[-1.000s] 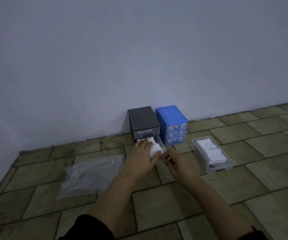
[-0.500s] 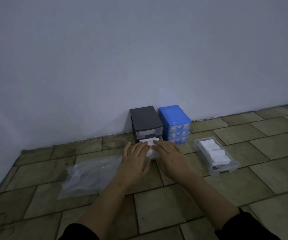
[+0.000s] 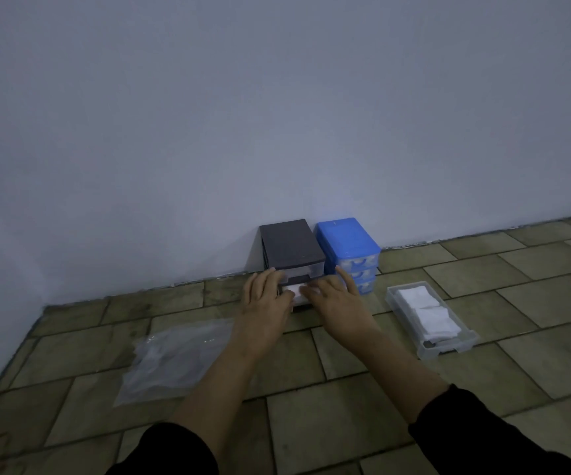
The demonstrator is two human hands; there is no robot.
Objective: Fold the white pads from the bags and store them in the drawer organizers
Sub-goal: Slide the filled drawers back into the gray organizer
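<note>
Pads: white, soft-looking pads (image 3: 297, 290) in the open drawer of the grey organizer (image 3: 290, 250), frame centre; long axis unclear.
Left hand (image 3: 266, 305): fingers straight, resting on the drawer front.
Right hand (image 3: 337, 303): flat, fingers extended over the drawer.
Blue organizer (image 3: 347, 246): glossy plastic, just right of the grey one.
Loose drawer (image 3: 429, 318): clear, long axis toward the wall, folded pads inside, right.
Bag (image 3: 177, 358): crinkled clear plastic, lower left.

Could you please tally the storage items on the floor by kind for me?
Drawer organizers: 2, black organizer and blue organizer
Loose clear drawer holding pads: 1
Plastic bag: 1
Total: 4
</note>
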